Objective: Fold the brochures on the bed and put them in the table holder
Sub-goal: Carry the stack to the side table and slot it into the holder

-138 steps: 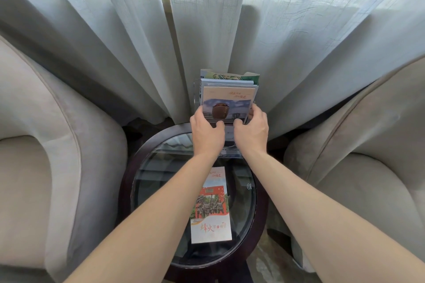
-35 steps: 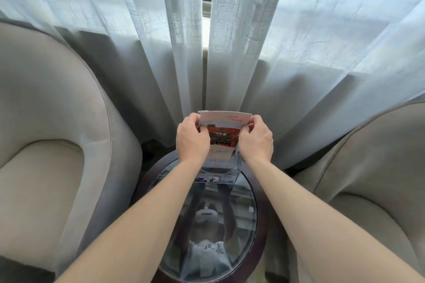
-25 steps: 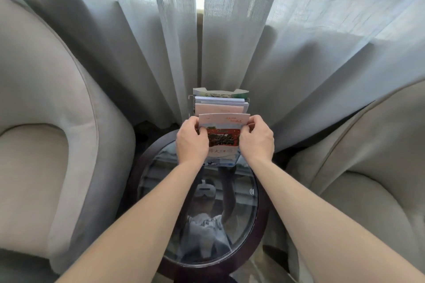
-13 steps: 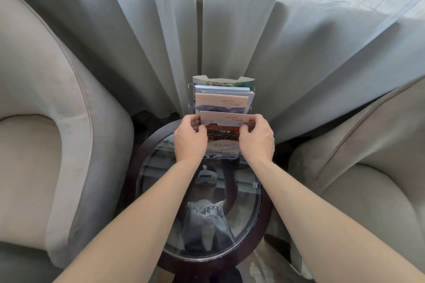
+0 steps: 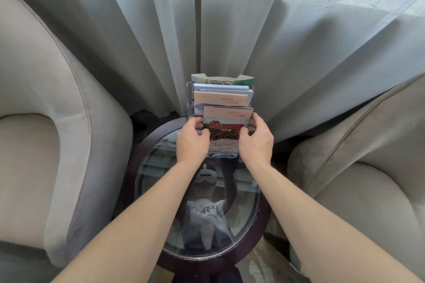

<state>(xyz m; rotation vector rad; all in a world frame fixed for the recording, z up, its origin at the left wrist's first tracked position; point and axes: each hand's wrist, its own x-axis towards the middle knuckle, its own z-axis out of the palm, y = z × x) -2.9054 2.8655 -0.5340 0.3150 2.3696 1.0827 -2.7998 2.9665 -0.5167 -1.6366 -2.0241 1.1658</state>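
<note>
The folded red-and-cream paper brochure (image 5: 226, 128) stands in the front pocket of the clear acrylic tiered holder (image 5: 190, 101) at the far edge of the round glass-topped dark wood bench (image 5: 147, 144). The left hand (image 5: 192, 142) and the right hand (image 5: 256, 142) each pinch one side edge of it, and the grip looks light. If one side is pushed harder, the brochure may tilt or bend, or the light holder may tip backward into the grey curtain (image 5: 241, 29). The holder's base and the pocket bottoms are hidden by the hands.

Two beige armchairs (image 5: 46, 144) flanking either side, sheer grey curtains (image 5: 253, 29) hanging behind, round glass-topped side table (image 5: 142, 156) just underneath.
</note>
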